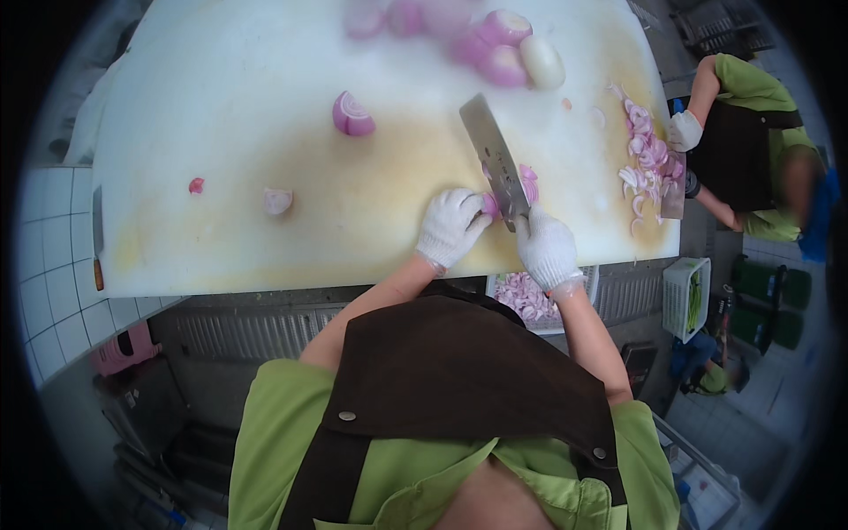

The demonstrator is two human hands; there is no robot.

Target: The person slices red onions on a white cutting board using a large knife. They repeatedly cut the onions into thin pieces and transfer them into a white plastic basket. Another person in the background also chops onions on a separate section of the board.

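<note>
My right hand (548,248), in a white knit glove, grips a broad-bladed cleaver (493,156) whose blade points away from me. On the blade's left side my gloved left hand (454,222) holds a piece of red onion (489,204) against the board, partly hidden by fingers and blade. Cut onion slices (529,183) lie just right of the blade. Farther left on the white cutting board (218,126) rest an onion wedge (353,116) and a paler onion piece (277,200). Several peeled onions (507,50) are grouped at the far side, some blurred.
At the board's right end, a co-worker's gloved hand (685,130) is beside sliced onion (646,156) and another cleaver (673,192). A wooden-handled knife (98,238) lies along the left edge. Below the near edge stands a white basket (591,291) of sliced onion; a crate (677,298) holds green vegetables.
</note>
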